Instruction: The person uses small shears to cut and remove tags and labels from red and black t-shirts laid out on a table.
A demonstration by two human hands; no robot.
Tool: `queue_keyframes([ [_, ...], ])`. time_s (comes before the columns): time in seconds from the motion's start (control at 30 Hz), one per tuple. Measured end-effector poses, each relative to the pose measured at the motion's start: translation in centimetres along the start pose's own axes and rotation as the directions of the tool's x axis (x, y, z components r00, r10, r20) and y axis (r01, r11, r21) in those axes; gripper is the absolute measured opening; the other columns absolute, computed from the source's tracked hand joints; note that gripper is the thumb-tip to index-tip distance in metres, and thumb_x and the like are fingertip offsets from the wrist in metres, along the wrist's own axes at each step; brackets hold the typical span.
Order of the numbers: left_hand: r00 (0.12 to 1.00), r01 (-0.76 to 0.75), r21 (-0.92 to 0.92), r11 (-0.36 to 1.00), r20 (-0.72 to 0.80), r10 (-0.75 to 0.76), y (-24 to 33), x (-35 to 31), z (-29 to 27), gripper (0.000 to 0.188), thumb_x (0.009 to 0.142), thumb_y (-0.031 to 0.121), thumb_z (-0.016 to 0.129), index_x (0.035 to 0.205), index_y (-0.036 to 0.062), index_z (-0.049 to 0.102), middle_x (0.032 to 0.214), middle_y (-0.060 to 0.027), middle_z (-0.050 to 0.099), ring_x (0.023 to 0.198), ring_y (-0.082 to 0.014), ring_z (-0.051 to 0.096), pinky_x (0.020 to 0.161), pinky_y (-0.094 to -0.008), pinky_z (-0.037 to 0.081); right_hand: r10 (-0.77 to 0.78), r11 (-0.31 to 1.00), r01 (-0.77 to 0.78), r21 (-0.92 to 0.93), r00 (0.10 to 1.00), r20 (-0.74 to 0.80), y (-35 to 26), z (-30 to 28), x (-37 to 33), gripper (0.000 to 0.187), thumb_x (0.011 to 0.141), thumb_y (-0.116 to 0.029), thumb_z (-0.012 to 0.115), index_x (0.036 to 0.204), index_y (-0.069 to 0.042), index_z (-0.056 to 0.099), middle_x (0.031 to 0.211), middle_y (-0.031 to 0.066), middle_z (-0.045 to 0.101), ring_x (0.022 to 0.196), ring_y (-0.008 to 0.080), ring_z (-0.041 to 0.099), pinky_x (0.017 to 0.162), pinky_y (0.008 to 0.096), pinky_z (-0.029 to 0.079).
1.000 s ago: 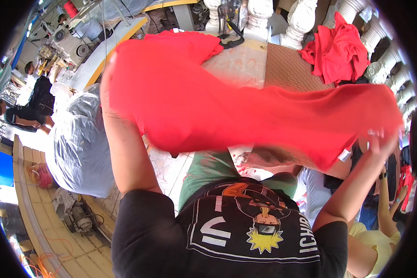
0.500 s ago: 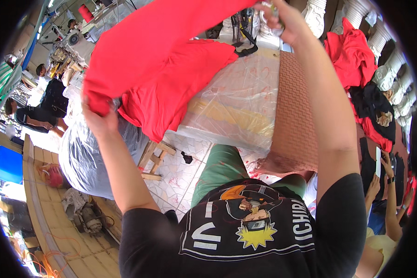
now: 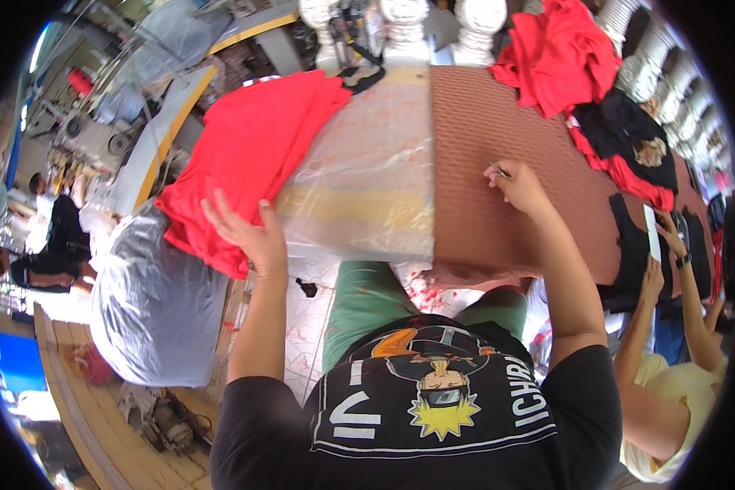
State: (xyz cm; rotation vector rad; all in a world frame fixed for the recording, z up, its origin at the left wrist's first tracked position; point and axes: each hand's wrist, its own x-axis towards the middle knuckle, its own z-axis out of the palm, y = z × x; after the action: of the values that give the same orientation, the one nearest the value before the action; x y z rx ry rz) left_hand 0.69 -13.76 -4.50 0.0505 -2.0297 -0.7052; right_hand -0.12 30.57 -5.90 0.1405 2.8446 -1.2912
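Red cloth [image 3: 249, 155], soft, under left hand [image 3: 249, 233]

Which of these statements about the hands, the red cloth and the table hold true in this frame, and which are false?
1. The left hand rests on the red cloth. True.
2. The right hand grips the red cloth. False: it rests on the brown mat, apart from the cloth.
3. The red cloth hangs over the table's left edge. True.
4. Clear plastic sheet covers the middle of the table. True.
5. The red cloth is held up in the air. False: it lies on the table.
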Motion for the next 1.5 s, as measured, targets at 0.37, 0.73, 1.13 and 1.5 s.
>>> queue_keyframes([
  [0.37, 0.694, -0.198, -0.241, 0.950, 0.650, 0.310, 11.9, -9.4, 7.3, 0.046, 0.080, 0.020, 0.067, 0.125, 0.0148, 0.057, 0.151, -0.0148, 0.028, 0.142, -0.0398, 0.017, 0.110, -0.0604, 0.015, 0.110, 0.985, -0.083, 0.152, 0.978, -0.177, 3.2, -3.1, -1.9, 0.016, 0.089, -0.014, 0.064, 0.099, -0.004, 0.070, 0.079, 0.0081, 0.069, 0.076, 0.0161, 0.064, 0.073, 0.0319, 0.050],
  [0.73, 0.658, -0.219, -0.269, 0.938, 0.670, 0.345, 13.4, -9.5, 7.7, 0.027, 0.080, 0.017, 0.065, 0.107, 0.0175, 0.066, 0.143, -0.0112, 0.041, 0.139, -0.0390, 0.026, 0.110, -0.0569, 0.018, 0.440, 0.571, 0.219, 0.791, 0.732, -0.520, -0.9, -17.3, 16.9, 0.037, 0.093, -0.007, 0.052, 0.130, -0.009, 0.055, 0.093, 0.0046, 0.069, 0.052, 0.0091, 0.051, 0.045, 0.0223, 0.036],
  [1.13, 0.851, 0.220, -0.495, 0.840, 0.519, 0.083, 10.9, -8.2, 9.9, 0.072, 0.077, 0.018, 0.069, 0.142, 0.0133, 0.037, 0.147, -0.0147, 0.035, 0.138, -0.0422, 0.025, 0.113, -0.0517, 0.022, -0.624, 0.653, 0.308, 0.692, 0.737, 0.261, -8.4, -14.6, -0.5, 0.035, 0.075, -0.030, 0.077, 0.072, 0.004, 0.070, 0.052, 0.0064, 0.054, 0.036, 0.0075, 0.038, 0.039, 0.0212, 0.028],
  [1.5, 0.877, 0.336, -0.731, 0.594, 0.473, 0.087, 18.6, 7.7, 10.7, 0.036, 0.078, -0.010, 0.050, 0.107, 0.0031, 0.066, 0.100, -0.0067, 0.070, 0.090, -0.0160, 0.064, 0.081, -0.0281, 0.050, -0.299, 0.689, 0.395, 0.608, 0.919, -0.257, -12.3, -16.1, 1.7, 0.036, 0.088, -0.029, 0.068, 0.108, 0.002, 0.066, 0.048, -0.0061, 0.035, 0.043, 0.0034, 0.032, 0.048, 0.0189, 0.028],
])
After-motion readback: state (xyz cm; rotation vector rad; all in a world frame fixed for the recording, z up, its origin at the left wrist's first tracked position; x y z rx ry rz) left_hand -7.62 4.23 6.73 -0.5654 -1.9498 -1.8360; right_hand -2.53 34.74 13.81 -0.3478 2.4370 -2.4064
